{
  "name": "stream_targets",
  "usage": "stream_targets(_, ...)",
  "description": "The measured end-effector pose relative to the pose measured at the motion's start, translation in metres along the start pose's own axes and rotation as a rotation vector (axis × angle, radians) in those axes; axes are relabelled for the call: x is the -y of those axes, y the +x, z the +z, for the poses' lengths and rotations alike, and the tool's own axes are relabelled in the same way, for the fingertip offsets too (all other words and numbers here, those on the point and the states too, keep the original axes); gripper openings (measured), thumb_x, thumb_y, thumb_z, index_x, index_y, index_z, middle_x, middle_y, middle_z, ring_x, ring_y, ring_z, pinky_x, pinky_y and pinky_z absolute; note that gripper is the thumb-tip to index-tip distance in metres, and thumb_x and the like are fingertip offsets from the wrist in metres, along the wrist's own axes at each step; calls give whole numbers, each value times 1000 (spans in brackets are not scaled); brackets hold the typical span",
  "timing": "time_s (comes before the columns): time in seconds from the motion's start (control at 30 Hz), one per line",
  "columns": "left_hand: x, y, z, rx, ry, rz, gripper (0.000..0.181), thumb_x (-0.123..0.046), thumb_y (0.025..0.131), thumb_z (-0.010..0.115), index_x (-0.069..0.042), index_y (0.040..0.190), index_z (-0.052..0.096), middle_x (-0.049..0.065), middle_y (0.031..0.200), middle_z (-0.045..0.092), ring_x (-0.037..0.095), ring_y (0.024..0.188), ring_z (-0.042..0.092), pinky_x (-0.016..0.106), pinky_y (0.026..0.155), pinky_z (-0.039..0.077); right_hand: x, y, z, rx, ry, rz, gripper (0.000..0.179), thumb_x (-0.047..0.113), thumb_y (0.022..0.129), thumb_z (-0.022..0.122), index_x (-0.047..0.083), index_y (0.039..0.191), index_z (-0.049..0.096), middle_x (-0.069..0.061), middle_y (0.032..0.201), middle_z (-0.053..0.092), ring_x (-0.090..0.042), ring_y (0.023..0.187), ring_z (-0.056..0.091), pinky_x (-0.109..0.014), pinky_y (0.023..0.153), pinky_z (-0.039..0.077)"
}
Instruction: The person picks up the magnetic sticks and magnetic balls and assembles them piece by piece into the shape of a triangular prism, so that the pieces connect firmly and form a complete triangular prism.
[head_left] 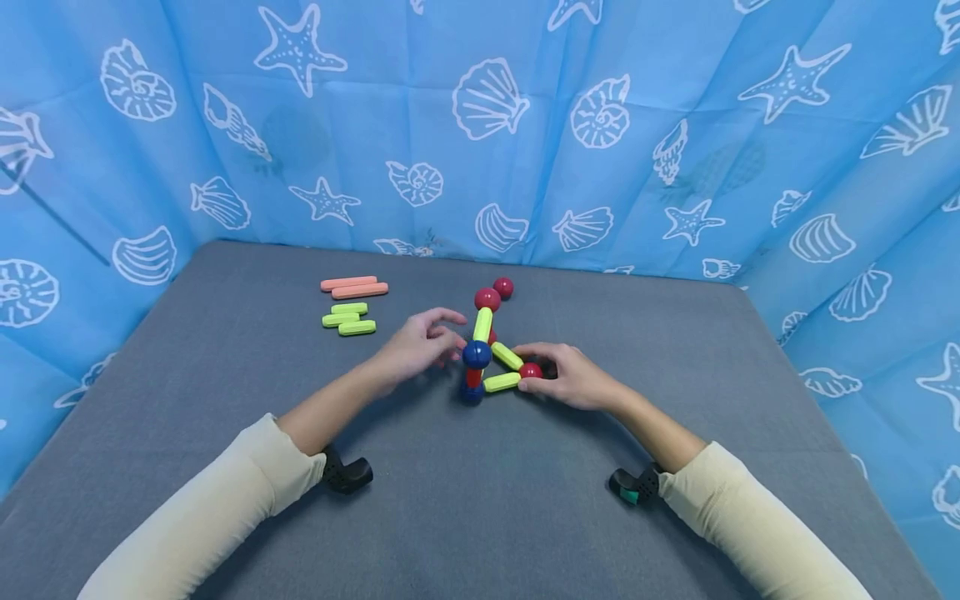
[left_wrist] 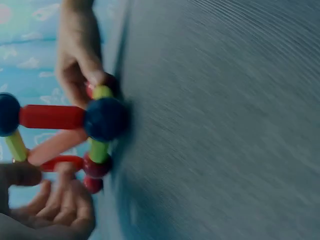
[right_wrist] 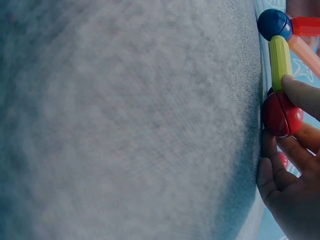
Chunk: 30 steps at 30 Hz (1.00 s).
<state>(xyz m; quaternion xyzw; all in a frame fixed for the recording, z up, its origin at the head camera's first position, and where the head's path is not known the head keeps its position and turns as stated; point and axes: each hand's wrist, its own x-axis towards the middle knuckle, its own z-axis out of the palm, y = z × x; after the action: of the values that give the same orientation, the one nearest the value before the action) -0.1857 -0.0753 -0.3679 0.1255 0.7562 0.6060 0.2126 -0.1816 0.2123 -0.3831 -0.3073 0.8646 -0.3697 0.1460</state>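
A small structure of magnetic rods and balls stands on the table. Its upright side has a blue ball point(head_left: 477, 354) on top, a red rod point(left_wrist: 52, 116) below that and another blue ball point(left_wrist: 106, 119) at the bottom. A yellow-green rod point(head_left: 483, 325) links the top blue ball to a red ball point(head_left: 487, 300); a salmon rod point(left_wrist: 57, 146) slants across the frame. My right hand point(head_left: 572, 377) pinches the red corner ball point(head_left: 531, 372), where two yellow-green rods point(head_left: 502, 382) meet. Beside the structure's left side, my left hand point(head_left: 416, 346) has loosely bent fingers; any contact is unclear.
Two salmon rods point(head_left: 360, 291) and several short yellow-green rods point(head_left: 357, 328) lie at the back left. A loose-looking red ball point(head_left: 503, 287) sits behind the structure. The grey table point(head_left: 480, 517) ends at a blue shell-print curtain point(head_left: 525, 183).
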Motion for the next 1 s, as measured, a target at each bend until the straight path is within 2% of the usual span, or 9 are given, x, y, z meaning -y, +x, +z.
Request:
stream_targets(0.13,10,-6,6,150,261,76,62,-7,92,66,-4,147,37,15,124,59,26,103,63,40,86,54,-1,-1,-1,-5,-5,0,53,20,94,70,-1,140,53,-14,128,62,-22,100,55,-38,85,49)
stream_targets(0.2,13,-8,11,174,331,108,75,-13,88,75,-4,150,32,14,125,58,23,103,62,39,89,53,-1,-1,-1,-12,-11,-4,54,20,93,70,-1,140,53,-14,129,61,-23,101,56,-39,87,49)
stream_targets(0.27,16,-8,17,151,375,136,84,-20,85,80,-6,151,30,11,123,58,21,102,61,37,88,53,0,-1,-1,-22,-19,-8,55,20,93,71,-1,140,52,-14,128,62,-22,103,58,-39,88,50)
stream_targets(0.4,19,-5,21,77,410,175,86,-17,84,82,-7,152,30,10,117,58,21,98,61,37,86,54,4,-1,0,-40,-41,-6,58,21,90,75,-1,138,52,-12,117,67,-22,101,62,-40,88,54)
stream_targets(0.6,21,1,6,-4,396,207,75,-2,84,77,-6,147,37,14,118,64,28,110,63,46,98,50,13,-4,2,-17,-22,-26,40,19,89,76,2,122,60,-8,110,69,-22,100,66,-44,89,55)
stream_targets(0.73,24,9,-4,-18,381,219,68,2,86,73,-5,145,40,17,125,66,30,118,62,50,103,45,14,-6,4,25,18,-67,32,17,91,74,3,117,63,-7,111,69,-21,101,66,-44,90,55)
stream_targets(0.83,27,14,-8,-17,389,229,68,3,88,71,-5,147,39,19,130,63,31,124,59,50,106,42,11,-4,3,37,41,-60,28,16,91,73,5,116,65,-4,110,70,-18,100,66,-39,89,55)
stream_targets(0.9,27,18,-10,-16,398,231,68,3,89,70,-5,148,38,21,133,61,32,126,56,51,108,40,9,-2,2,1,43,-39,24,14,92,72,4,113,66,-4,107,70,-18,98,66,-37,87,55)
stream_targets(1.0,27,22,-12,-7,405,233,68,3,90,68,-4,150,37,23,138,56,34,130,53,51,110,37,6,4,-1,-120,16,16,25,12,92,71,0,113,66,-10,106,71,-23,95,67,-39,83,56)
